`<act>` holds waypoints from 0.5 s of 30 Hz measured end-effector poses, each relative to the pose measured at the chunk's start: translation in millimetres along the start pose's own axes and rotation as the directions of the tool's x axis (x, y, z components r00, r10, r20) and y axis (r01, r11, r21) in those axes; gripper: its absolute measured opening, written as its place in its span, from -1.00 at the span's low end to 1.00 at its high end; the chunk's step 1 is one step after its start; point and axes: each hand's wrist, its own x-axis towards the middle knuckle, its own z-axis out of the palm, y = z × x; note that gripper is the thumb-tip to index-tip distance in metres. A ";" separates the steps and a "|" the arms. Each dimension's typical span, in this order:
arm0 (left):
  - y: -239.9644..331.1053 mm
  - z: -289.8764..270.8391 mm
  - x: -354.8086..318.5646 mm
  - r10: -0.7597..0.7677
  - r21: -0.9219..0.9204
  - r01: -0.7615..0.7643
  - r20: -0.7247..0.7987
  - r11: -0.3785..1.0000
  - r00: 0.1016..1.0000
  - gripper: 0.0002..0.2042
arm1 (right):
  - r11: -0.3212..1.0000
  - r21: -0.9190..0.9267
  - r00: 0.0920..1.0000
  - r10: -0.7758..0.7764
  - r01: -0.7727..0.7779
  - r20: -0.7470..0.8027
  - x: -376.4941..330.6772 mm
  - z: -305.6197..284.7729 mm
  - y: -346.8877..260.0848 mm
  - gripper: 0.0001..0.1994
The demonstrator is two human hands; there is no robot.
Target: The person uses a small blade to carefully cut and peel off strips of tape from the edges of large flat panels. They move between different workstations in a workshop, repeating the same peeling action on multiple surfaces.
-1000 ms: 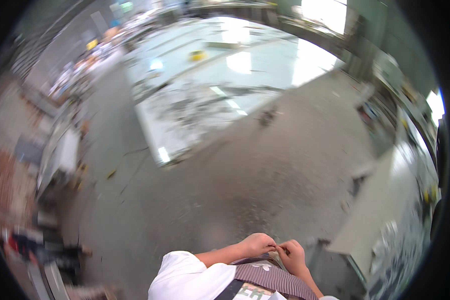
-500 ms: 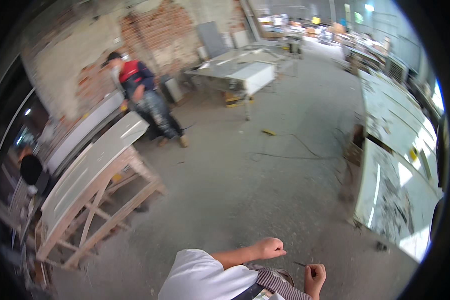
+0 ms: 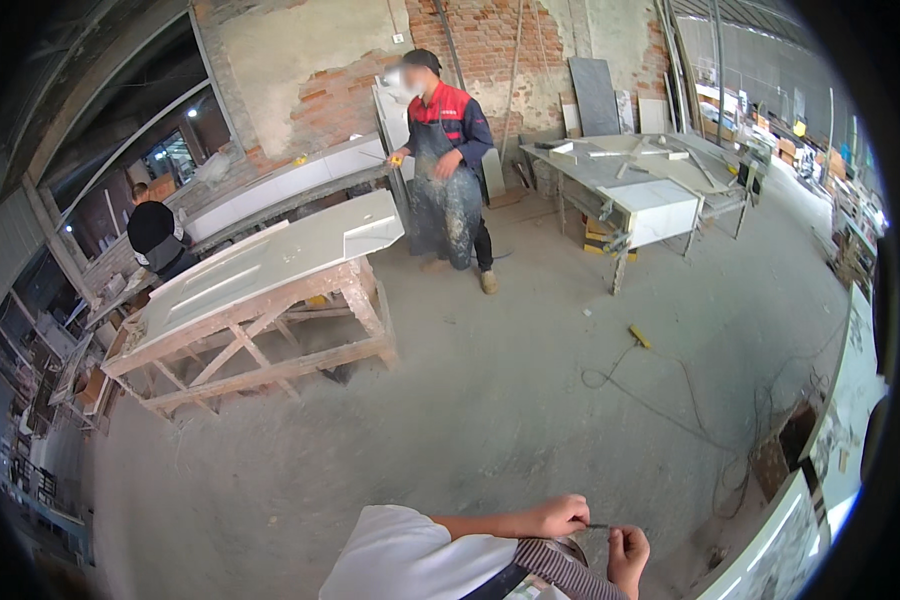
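Note:
My two hands are close together at the bottom of the view, in front of my white shirt. The fingers of my left hand [image 3: 562,514] are pinched at one end of a thin dark stick [image 3: 597,526]. At its other end my right hand [image 3: 627,556] is curled, with thumb and fingers pressed together on it. The stick is too small to tell its kind, and its ends are hidden in the fingers. Striped cloth [image 3: 565,569] shows below my hands.
A wooden frame bench [image 3: 260,345] bears a pale slab [image 3: 270,265] at left. Beyond it stands a co-worker [image 3: 440,180] in an apron; another person [image 3: 157,240] bends farther left. A slab table [image 3: 660,215] is far right. A yellow tool [image 3: 639,336] and cable [image 3: 685,400] lie on the floor.
My view has swung left, so bench and co-worker appear farther right. My left hand has come nearer the right, and its fingers now meet the stick's free end.

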 end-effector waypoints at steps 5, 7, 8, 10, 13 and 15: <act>25.0 -30.1 109.0 -0.204 -0.372 0.186 -0.010 0.910 0.979 -0.89 | 0.971 0.077 0.959 -0.207 0.225 -0.196 104.0 -28.1 3.9 -0.93; 14.3 -30.4 140.4 -0.253 -0.480 0.245 0.049 0.842 0.966 -0.90 | 0.967 0.255 0.996 -0.044 0.023 0.077 132.6 -47.5 -37.3 -0.85; 12.4 -31.0 152.8 -0.251 -0.463 0.239 0.036 0.854 0.967 -0.91 | 0.945 0.314 0.978 0.028 -0.094 0.208 144.6 -57.4 -52.0 -0.80; 5.3 -25.6 175.7 -0.240 -0.434 0.225 0.020 0.872 0.971 -0.93 | 0.926 0.189 0.864 0.210 -0.326 0.458 175.6 -74.5 -39.1 -0.72; -29.9 -20.8 213.8 -0.225 -0.540 0.227 0.071 0.811 0.972 -0.93 | 0.855 0.209 0.772 0.291 -0.475 0.565 216.4 -92.2 -45.3 -0.73; -51.1 -20.0 249.5 -0.145 -0.608 0.181 0.108 0.773 0.983 -0.81 | 0.802 0.256 0.741 0.309 -0.540 0.596 252.7 -105.4 -17.4 -0.73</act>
